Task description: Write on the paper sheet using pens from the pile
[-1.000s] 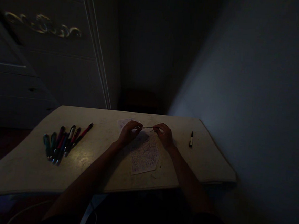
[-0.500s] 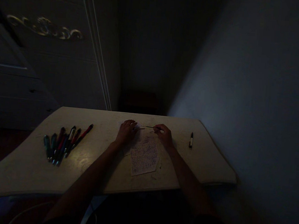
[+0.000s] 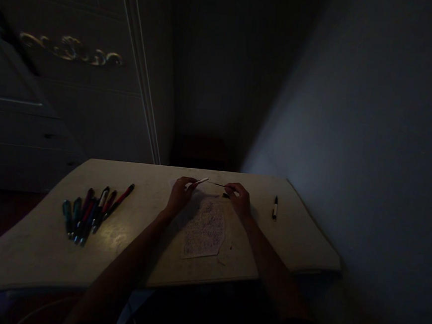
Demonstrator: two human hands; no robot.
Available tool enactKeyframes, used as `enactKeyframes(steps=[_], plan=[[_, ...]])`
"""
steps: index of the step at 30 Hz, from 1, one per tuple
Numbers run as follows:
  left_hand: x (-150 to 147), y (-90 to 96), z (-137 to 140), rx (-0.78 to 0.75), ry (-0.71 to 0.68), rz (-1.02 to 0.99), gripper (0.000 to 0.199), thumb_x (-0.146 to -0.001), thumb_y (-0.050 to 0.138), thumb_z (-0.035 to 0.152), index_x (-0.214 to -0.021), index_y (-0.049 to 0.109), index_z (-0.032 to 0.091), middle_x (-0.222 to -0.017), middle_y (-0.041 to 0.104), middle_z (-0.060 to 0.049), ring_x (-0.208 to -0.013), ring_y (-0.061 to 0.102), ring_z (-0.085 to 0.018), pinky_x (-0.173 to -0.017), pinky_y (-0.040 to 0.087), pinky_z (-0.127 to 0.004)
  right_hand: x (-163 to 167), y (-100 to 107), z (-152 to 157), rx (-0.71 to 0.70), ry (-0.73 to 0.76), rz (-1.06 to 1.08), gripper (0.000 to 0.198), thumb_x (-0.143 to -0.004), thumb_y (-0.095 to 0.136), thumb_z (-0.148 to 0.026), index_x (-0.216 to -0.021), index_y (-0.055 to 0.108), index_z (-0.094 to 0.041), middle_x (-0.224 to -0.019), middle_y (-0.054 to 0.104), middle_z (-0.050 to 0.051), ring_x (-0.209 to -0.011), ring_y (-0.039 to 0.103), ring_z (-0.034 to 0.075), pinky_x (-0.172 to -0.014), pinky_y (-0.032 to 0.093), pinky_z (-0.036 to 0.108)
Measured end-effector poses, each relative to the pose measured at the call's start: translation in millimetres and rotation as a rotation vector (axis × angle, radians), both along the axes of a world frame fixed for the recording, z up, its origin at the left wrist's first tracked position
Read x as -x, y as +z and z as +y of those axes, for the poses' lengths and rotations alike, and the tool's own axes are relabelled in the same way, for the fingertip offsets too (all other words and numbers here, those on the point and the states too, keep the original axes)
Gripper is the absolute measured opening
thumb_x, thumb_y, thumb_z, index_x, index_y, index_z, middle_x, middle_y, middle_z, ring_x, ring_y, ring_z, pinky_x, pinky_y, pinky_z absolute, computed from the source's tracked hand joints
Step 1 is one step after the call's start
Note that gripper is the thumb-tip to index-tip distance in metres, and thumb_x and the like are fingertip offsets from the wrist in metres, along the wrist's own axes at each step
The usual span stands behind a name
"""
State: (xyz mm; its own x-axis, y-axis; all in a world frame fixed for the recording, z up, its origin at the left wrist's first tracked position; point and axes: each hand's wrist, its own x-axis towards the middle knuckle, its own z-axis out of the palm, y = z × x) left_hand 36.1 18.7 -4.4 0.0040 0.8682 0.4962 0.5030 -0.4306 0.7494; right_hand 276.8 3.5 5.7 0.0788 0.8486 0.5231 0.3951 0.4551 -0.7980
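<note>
My left hand (image 3: 179,195) pinches a white pen barrel (image 3: 202,180), its free end tilted up to the right. Facing it, my right hand (image 3: 240,200) is closed on a thin pen refill (image 3: 218,184), dark near the fingers and paler at its left tip. The tip is close to the barrel's end; whether they touch is hard to see. A small black piece (image 3: 225,195) shows just under my right fingertips. Below both hands lies a sheet of paper (image 3: 204,229) covered in dense writing.
Several pens (image 3: 88,212) in dark green, red, blue and black lie in a bunch on the left of the white table (image 3: 126,255). A black and white pen (image 3: 275,208) lies alone at the right, toward the wall (image 3: 351,157). A cabinet (image 3: 92,112) stands behind the left side.
The white barrel has been raised and tilted up in my left hand. The written paper has shifted slightly left and down in view. The small black piece now shows by my right hand.
</note>
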Motion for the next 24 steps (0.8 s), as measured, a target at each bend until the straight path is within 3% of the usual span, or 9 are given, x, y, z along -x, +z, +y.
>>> enactKeyframes(steps=[3,6,14,24], plan=[[2,1.2,2,0.131,-0.017,-0.248,0.033,-0.088,0.056,0.047,-0.098,0.068,0.018,-0.093,0.072,-0.008,-0.084,0.066,-0.021,-0.067,0.053,-0.03,-1,2,0,-0.015,-0.039,0.032,0.02,-0.084,0.064,-0.04,-0.083,0.07,-0.021,-0.085,0.07,0.005,-0.082,0.065,0.02,-0.078,0.053,0.034],[4,1.6,2,0.166,-0.028,-0.322,0.039,-0.087,0.056,0.052,-0.099,0.068,0.017,-0.089,0.072,-0.007,-0.079,0.066,-0.02,-0.064,0.053,-0.029,-1,2,0,-0.017,-0.05,0.059,0.02,-0.083,0.064,-0.039,-0.083,0.07,-0.02,-0.084,0.069,0.005,-0.081,0.065,0.02,-0.078,0.053,0.034],[-2,-4.3,-3,-0.078,-0.022,0.075,0.018,-0.093,0.055,0.032,-0.097,0.067,0.02,-0.097,0.071,-0.007,-0.088,0.067,-0.02,-0.08,0.054,-0.033,-3,0,1,-0.085,-0.049,-0.005,0.018,-0.085,0.064,-0.037,-0.085,0.07,-0.02,-0.085,0.069,0.005,-0.083,0.064,0.021,-0.079,0.051,0.035],[1,-2.0,-3,-0.148,0.004,0.106,0.012,-0.092,0.058,0.026,-0.099,0.066,0.019,-0.094,0.071,-0.005,-0.075,0.065,-0.017,-0.072,0.053,-0.03,-13,-3,5,-0.16,-0.077,-0.125,0.017,-0.09,0.06,-0.034,-0.086,0.07,-0.021,-0.087,0.069,0.006,-0.087,0.064,0.022,-0.083,0.049,0.037]])
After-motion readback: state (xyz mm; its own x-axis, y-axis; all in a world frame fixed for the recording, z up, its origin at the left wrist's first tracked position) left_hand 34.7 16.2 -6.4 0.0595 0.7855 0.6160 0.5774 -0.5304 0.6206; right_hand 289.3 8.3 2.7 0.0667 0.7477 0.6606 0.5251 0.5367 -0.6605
